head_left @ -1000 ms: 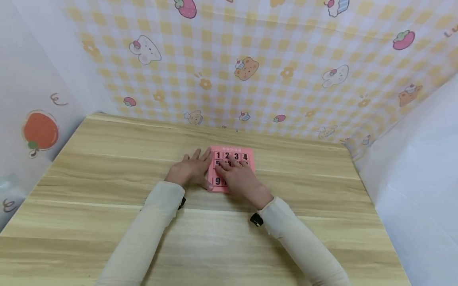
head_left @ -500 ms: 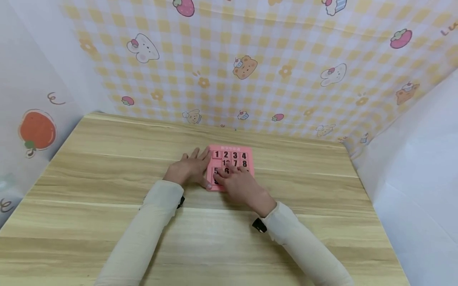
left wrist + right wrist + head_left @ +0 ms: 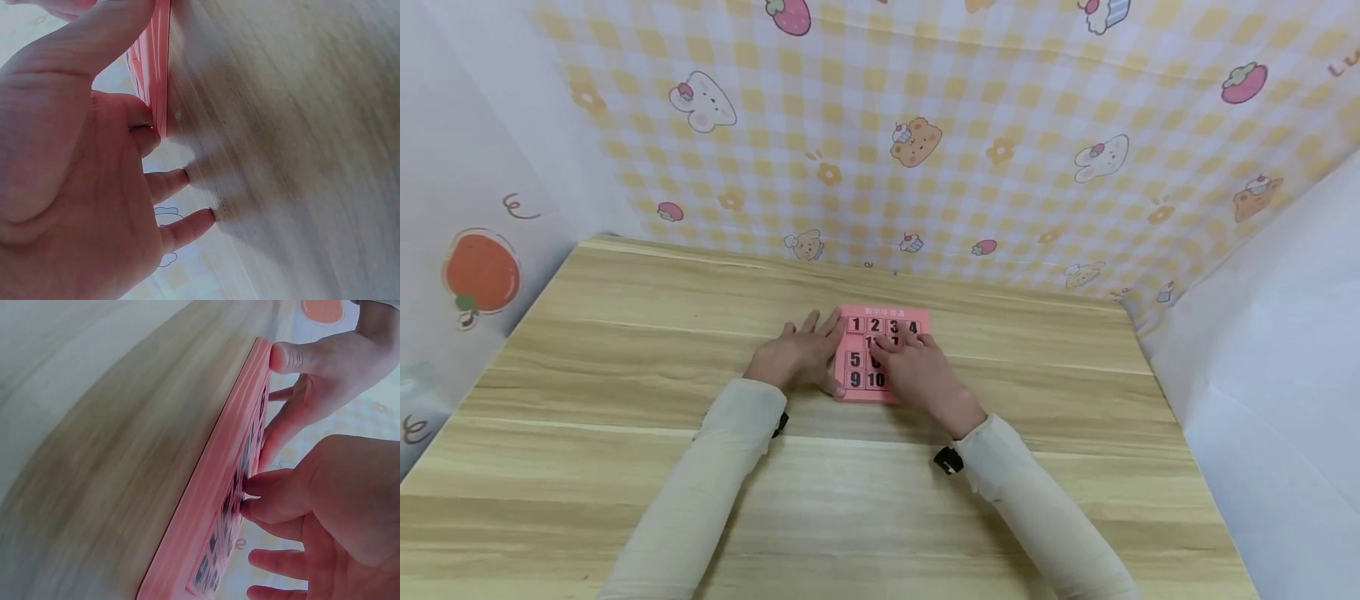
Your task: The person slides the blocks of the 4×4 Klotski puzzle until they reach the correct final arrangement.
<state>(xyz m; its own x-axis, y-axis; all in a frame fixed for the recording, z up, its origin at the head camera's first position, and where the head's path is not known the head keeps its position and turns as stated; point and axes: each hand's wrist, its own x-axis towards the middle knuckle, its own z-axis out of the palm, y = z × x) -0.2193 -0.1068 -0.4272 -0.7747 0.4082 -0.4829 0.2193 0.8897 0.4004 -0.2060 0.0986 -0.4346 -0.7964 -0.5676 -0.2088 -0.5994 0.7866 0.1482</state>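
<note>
At the left edge of a pink number puzzle [image 3: 853, 342], the left hand [image 3: 797, 354] is spread, its thumb against the near corner and its index finger along the side; two other fingertips touch the wood. The right hand [image 3: 919, 375] reaches over the puzzle from the near right, fingers extended—in the right wrist view, two tips touch the tiles close together while two straight fingers stand clear of them. So the puzzle lies flat between and partly beneath the hands. Tiles 1, 2, 3 and 4 line its far row; a bare slot sits under 1, with 5 and 9 nearer in that column and 10 beside 9. The right hand hides tiles to the right.

Pale sleeves [image 3: 692, 492] cover both forearms—a small black device [image 3: 949, 460] shows at the right wrist. Around everything spreads the wood-grain worktop [image 3: 587, 392], backed by a yellow-checked cloth [image 3: 865, 100] with cartoon prints.
</note>
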